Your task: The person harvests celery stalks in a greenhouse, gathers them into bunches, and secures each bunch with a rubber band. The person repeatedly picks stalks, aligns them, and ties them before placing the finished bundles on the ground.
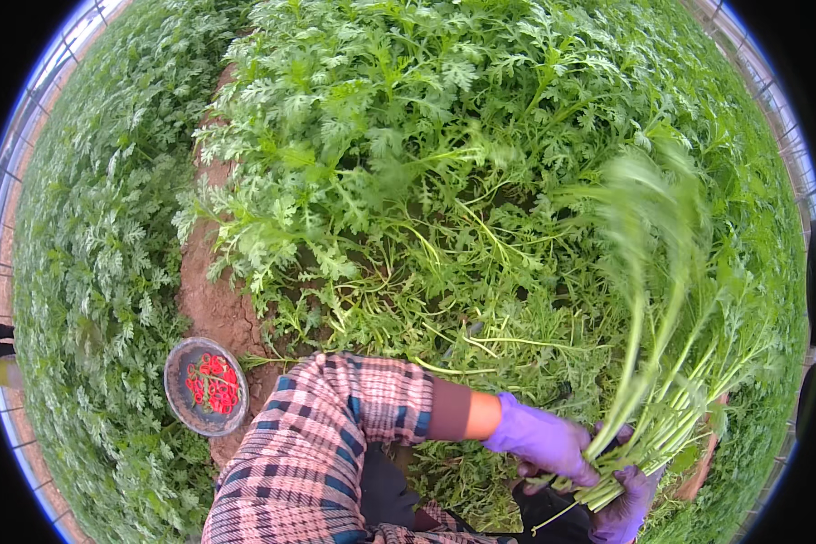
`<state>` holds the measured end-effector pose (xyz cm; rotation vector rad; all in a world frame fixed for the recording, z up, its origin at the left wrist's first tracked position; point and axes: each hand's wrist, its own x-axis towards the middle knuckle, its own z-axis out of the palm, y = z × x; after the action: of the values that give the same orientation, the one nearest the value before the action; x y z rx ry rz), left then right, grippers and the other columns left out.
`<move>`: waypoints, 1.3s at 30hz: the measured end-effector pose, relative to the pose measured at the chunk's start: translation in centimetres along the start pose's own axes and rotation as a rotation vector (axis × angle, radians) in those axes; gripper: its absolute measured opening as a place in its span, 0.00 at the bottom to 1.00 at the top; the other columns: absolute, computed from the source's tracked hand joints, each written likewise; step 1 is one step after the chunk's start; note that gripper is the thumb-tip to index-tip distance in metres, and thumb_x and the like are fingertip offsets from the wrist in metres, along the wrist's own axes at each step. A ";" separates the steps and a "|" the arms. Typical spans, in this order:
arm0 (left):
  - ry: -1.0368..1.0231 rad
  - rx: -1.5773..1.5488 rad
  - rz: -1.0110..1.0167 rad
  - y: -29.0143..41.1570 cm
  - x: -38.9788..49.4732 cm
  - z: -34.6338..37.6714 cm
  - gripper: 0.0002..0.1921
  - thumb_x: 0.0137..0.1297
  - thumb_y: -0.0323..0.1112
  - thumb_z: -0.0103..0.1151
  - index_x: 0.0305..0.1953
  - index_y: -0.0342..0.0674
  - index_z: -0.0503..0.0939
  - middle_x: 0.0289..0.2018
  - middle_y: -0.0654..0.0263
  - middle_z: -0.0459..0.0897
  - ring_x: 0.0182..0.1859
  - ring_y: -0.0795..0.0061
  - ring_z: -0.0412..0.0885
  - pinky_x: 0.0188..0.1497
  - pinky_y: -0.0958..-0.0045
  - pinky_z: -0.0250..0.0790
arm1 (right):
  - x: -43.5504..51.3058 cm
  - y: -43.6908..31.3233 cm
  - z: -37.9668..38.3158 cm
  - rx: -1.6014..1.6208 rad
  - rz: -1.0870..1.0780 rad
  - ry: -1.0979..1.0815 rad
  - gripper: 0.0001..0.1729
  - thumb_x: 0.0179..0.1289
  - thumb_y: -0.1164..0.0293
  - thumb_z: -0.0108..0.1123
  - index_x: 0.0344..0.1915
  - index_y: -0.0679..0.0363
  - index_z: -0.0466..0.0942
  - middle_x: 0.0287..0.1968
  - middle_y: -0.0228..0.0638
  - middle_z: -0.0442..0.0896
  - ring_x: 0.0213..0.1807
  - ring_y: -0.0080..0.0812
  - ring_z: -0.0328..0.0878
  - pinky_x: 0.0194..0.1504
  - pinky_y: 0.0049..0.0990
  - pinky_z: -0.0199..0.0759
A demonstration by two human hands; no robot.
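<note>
Both hands wear purple gloves and are together at the lower right. My left hand [547, 438], reaching across from a plaid sleeve, grips the lower stems of a few leafy stalks, whose tops are blurred by motion. Beside it my right hand [625, 500] is closed around the stem ends of a bunch of leafy greens [673, 415]. The bunch tilts up and to the right, with its cut ends near the fingers. Part of each hand is hidden by stems.
Tall leafy green plants [408, 88] grow ahead and on both sides. Low plants and loose stems [483, 340] cover the ground before me. A grey bowl [173, 387] of red rings stands at the left, by a bare soil path [214, 299].
</note>
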<state>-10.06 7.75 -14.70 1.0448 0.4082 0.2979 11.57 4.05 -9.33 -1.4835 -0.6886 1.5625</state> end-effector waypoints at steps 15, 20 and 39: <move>1.561 -0.385 0.118 -15.7 -17.5 -11.2 0.15 0.71 0.34 0.55 0.49 0.27 0.73 0.36 0.56 0.85 0.26 0.74 0.82 0.23 0.78 0.74 | -1.3 -3.5 -0.9 0.207 -0.137 -0.397 0.21 0.53 0.75 0.65 0.48 0.61 0.72 0.34 0.33 0.72 0.33 0.29 0.67 0.45 0.35 0.67; 1.950 -0.445 0.457 -25.9 -22.7 -19.6 0.10 0.66 0.34 0.59 0.45 0.37 0.75 0.31 0.58 0.83 0.21 0.72 0.79 0.19 0.75 0.69 | -0.6 -2.6 -0.8 -0.001 -0.007 -0.160 0.21 0.56 0.74 0.64 0.50 0.59 0.70 0.32 0.29 0.68 0.30 0.25 0.63 0.41 0.31 0.63; 1.789 -0.101 -0.487 -22.5 -24.0 -17.7 0.23 0.66 0.55 0.58 0.36 0.36 0.78 0.22 0.64 0.78 0.15 0.76 0.71 0.15 0.75 0.62 | 0.8 -1.8 1.2 0.060 0.062 -0.318 0.17 0.55 0.73 0.66 0.41 0.58 0.68 0.27 0.29 0.64 0.27 0.24 0.59 0.34 0.26 0.57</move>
<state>-38.45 0.55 -37.81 0.2780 2.1680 0.7520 10.84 5.78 -8.03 -1.2345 -0.7734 1.8730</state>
